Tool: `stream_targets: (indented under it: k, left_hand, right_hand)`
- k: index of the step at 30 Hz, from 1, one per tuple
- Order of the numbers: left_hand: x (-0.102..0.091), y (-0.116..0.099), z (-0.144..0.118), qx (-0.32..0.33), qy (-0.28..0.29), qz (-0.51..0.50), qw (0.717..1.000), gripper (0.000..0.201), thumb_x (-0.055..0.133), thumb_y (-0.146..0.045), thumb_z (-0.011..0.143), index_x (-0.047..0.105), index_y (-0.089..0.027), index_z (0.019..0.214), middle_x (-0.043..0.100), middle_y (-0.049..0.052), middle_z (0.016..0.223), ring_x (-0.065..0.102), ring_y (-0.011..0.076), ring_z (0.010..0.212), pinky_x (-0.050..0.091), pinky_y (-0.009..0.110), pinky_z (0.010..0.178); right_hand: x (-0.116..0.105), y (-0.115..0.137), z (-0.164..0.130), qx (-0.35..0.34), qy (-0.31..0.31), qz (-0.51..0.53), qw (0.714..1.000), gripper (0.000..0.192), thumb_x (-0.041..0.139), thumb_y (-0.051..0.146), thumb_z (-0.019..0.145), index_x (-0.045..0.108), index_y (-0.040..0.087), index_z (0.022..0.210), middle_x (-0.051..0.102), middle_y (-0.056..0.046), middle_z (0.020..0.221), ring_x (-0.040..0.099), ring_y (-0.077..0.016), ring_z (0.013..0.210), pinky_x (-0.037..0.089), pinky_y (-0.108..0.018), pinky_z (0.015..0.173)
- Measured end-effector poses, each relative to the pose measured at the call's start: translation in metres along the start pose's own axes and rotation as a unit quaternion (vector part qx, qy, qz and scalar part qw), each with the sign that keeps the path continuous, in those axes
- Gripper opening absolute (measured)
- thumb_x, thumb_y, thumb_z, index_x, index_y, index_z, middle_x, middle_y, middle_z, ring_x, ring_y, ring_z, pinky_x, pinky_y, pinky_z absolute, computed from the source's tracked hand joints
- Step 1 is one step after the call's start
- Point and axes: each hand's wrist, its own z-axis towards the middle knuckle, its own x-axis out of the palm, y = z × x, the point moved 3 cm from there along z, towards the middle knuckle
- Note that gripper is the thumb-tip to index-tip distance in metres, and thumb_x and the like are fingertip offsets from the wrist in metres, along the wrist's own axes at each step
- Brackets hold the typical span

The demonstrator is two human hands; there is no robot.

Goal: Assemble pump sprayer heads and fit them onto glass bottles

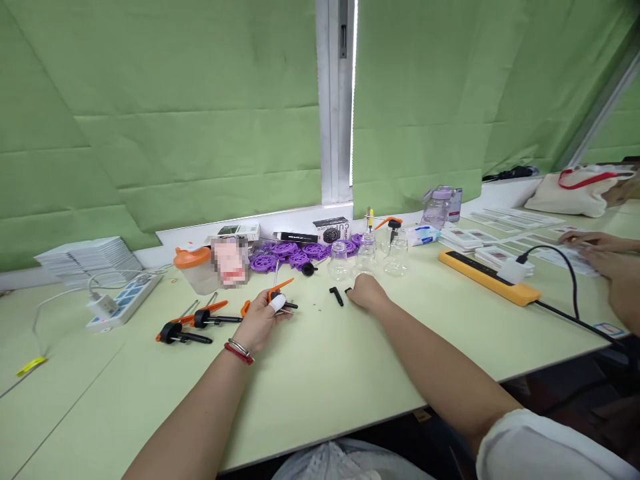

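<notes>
My left hand (260, 319) rests on the pale green table (320, 373) and grips an orange and black pump sprayer head (278, 293) with a thin tube sticking up; a white wrap covers one fingertip. My right hand (367, 291) lies knuckles up further right, fingers curled over a small black part (349, 291). A short black nozzle piece (337, 296) lies between the two hands. Just behind my right hand stand three small clear glass bottles (366, 257).
Two more orange and black sprayer heads (193, 323) lie at the left, near a white power strip (123, 301). Purple plastic rings (295, 253), an orange-lidded cup (195, 268) and boxes line the back. An orange power strip (487, 277) and another person's hands (600, 257) are at right.
</notes>
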Motion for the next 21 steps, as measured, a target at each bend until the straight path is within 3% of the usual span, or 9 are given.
stream_targets:
  k: [5, 8, 11, 15, 21]
  left_hand:
    - [-0.004, -0.001, 0.003, -0.003, -0.002, -0.028, 1.0, 0.031, 0.069, -0.03, 0.071, 0.051, -0.018, 0.093, 0.058, 0.0, 0.082, 0.063, 0.0146, 0.076, 0.052, 0.034, 0.074]
    - [-0.001, -0.002, 0.001, -0.008, 0.02, -0.046, 0.999, 0.031, 0.07, -0.028, 0.071, 0.051, -0.017, 0.093, 0.058, 0.0, 0.082, 0.063, 0.0148, 0.076, 0.052, 0.034, 0.074]
    - [0.004, -0.003, -0.003, -0.011, 0.05, -0.052, 0.997, 0.03, 0.069, -0.029, 0.073, 0.051, -0.017, 0.094, 0.059, 0.001, 0.085, 0.063, 0.0146, 0.077, 0.051, 0.034, 0.076]
    - [0.012, -0.002, -0.008, -0.027, 0.075, -0.046, 0.996, 0.032, 0.068, -0.029, 0.073, 0.051, -0.018, 0.097, 0.059, 0.001, 0.088, 0.063, 0.0142, 0.078, 0.049, 0.034, 0.078]
    - [0.015, 0.004, -0.008, -0.021, 0.081, -0.005, 0.997, 0.043, 0.072, -0.019, 0.064, 0.049, -0.019, 0.101, 0.057, 0.0, 0.09, 0.061, 0.0133, 0.08, 0.046, 0.032, 0.079]
  right_hand:
    - [-0.008, 0.014, -0.017, -0.106, -0.015, 0.075, 0.991, 0.01, 0.057, 0.024, 0.073, 0.063, 0.015, 0.073, 0.062, -0.006, 0.067, 0.054, -0.0147, 0.058, 0.032, -0.024, 0.05]
    - [-0.006, 0.038, -0.038, -0.231, 0.021, 0.14, 0.962, 0.012, 0.055, 0.025, 0.076, 0.064, 0.017, 0.079, 0.063, -0.003, 0.072, 0.053, -0.0126, 0.061, 0.033, -0.023, 0.054]
    - [-0.004, 0.062, -0.061, -0.347, 0.034, 0.135, 0.927, 0.012, 0.056, 0.023, 0.078, 0.064, 0.017, 0.083, 0.064, -0.004, 0.085, 0.054, -0.014, 0.073, 0.036, -0.024, 0.063]
    - [0.0, 0.076, -0.077, -0.371, 0.063, 0.098, 0.921, 0.012, 0.053, 0.019, 0.08, 0.063, 0.016, 0.086, 0.064, -0.004, 0.081, 0.054, -0.0138, 0.071, 0.034, -0.024, 0.062]
    - [0.003, 0.076, -0.079, -0.383, 0.057, 0.103, 0.916, 0.013, 0.05, 0.016, 0.084, 0.062, 0.016, 0.09, 0.063, -0.005, 0.085, 0.054, -0.0145, 0.076, 0.036, -0.025, 0.068]
